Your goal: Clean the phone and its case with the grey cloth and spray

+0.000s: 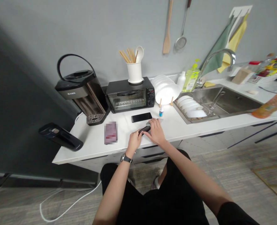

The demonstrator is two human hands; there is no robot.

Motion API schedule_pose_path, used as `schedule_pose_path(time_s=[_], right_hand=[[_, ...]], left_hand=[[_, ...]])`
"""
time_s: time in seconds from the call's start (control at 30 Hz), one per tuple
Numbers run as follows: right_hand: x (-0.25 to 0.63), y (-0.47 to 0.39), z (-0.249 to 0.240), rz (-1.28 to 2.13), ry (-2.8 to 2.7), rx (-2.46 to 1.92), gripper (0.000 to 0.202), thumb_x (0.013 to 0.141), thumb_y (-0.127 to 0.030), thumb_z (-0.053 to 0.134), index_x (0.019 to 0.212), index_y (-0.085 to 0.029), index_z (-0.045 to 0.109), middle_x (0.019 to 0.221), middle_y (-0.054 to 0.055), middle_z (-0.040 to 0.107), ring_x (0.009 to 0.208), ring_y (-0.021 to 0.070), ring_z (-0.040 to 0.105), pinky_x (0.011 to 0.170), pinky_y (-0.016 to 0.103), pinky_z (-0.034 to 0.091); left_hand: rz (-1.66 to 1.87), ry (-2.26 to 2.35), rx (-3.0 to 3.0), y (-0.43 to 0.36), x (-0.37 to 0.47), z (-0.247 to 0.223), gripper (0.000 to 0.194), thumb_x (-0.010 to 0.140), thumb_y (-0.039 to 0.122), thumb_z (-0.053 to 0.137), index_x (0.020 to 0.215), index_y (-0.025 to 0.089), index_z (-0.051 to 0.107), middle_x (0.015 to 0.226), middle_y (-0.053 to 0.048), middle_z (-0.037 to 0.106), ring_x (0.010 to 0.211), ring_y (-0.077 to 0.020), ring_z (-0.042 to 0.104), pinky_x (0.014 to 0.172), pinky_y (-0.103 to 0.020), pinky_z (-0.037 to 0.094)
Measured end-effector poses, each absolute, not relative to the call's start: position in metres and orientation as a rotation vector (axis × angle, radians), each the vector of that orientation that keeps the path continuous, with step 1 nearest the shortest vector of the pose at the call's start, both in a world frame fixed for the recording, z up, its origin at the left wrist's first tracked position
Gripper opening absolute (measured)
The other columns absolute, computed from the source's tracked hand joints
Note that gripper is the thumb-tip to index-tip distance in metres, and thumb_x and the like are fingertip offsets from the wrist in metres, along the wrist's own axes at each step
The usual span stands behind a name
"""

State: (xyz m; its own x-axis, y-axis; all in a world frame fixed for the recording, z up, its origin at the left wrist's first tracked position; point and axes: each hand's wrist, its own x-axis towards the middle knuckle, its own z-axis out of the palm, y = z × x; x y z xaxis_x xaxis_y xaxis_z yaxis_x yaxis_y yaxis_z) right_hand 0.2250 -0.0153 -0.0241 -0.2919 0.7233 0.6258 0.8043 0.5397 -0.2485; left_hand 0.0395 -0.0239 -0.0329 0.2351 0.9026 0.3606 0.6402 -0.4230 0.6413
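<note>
Near the counter's front edge, both hands meet over a slim black object (144, 129) with a greyish part at its right end. Its kind is hard to tell, since fingers cover much of it. My left hand (134, 140), with a watch on the wrist, is closed around the left end. Over the right end bends my right hand (156, 132), its fingers curled down and its thumb against the black part. Just behind them lies a dark phone (141, 117). A small white bottle with a blue label (161, 111) stands beyond my right fingertips.
A blurred purplish packet (110, 132) and a black flask-like thing (60, 137) lie left. Behind stand a water dispenser (82, 93), a toaster oven (130, 95) and plates (166, 90). The sink (232, 97) holds bowls; an orange bottle (271, 105) is at far right.
</note>
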Motion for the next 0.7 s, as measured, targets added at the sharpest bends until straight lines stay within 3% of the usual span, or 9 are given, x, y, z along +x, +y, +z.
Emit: schedule_pose_path(time_s=[0.13, 0.27, 0.37, 0.53, 0.7], right_hand=[[0.181, -0.041, -0.029, -0.010, -2.189, -1.046, 0.090, 0.098, -0.075, 0.047, 0.151, -0.002, 0.044, 0.150, 0.028, 0.052, 0.153, 0.0417, 0.035, 0.127, 0.067, 0.025], [0.187, -0.042, -0.025, 0.002, -2.400, -0.854, 0.091, 0.100, -0.072, 0.046, 0.161, -0.006, 0.035, 0.159, 0.024, 0.048, 0.155, 0.0362, 0.035, 0.130, 0.061, 0.022], [0.221, -0.024, -0.022, -0.047, -2.450, -0.858, 0.085, 0.103, -0.069, 0.043, 0.164, -0.010, 0.032, 0.160, 0.020, 0.049, 0.152, 0.0332, 0.040, 0.130, 0.058, 0.024], [0.264, 0.009, -0.025, -0.103, -2.234, -1.132, 0.079, 0.105, -0.065, 0.040, 0.155, -0.004, 0.043, 0.150, 0.026, 0.055, 0.146, 0.0373, 0.046, 0.128, 0.060, 0.026], [0.232, -0.011, -0.028, -0.034, -2.094, -1.169, 0.082, 0.100, -0.072, 0.042, 0.146, -0.004, 0.048, 0.146, 0.027, 0.054, 0.152, 0.0418, 0.036, 0.128, 0.067, 0.020]], left_hand=[[0.977, 1.462, 2.155, -0.014, 0.037, -0.040, 0.019, 0.098, 0.012, 0.053, 0.093, 0.012, 0.072, 0.084, -0.010, 0.078, 0.073, -0.0194, 0.070, 0.071, -0.026, 0.053], [0.948, 1.505, 2.155, -0.010, 0.034, -0.045, 0.019, 0.090, 0.005, 0.054, 0.091, 0.012, 0.072, 0.079, -0.009, 0.076, 0.068, -0.0189, 0.067, 0.067, -0.026, 0.051], [0.945, 1.510, 2.151, -0.011, 0.036, -0.045, 0.021, 0.095, 0.011, 0.054, 0.088, 0.014, 0.073, 0.075, -0.007, 0.076, 0.066, -0.0200, 0.068, 0.068, -0.027, 0.052], [0.989, 1.525, 2.120, -0.017, 0.041, -0.041, 0.028, 0.106, 0.030, 0.053, 0.114, 0.016, 0.076, 0.096, -0.011, 0.081, 0.081, -0.0230, 0.075, 0.077, -0.028, 0.054], [1.004, 1.509, 2.110, -0.016, 0.042, -0.043, 0.025, 0.104, 0.028, 0.055, 0.110, 0.016, 0.076, 0.093, -0.009, 0.081, 0.080, -0.0221, 0.074, 0.078, -0.028, 0.053]])
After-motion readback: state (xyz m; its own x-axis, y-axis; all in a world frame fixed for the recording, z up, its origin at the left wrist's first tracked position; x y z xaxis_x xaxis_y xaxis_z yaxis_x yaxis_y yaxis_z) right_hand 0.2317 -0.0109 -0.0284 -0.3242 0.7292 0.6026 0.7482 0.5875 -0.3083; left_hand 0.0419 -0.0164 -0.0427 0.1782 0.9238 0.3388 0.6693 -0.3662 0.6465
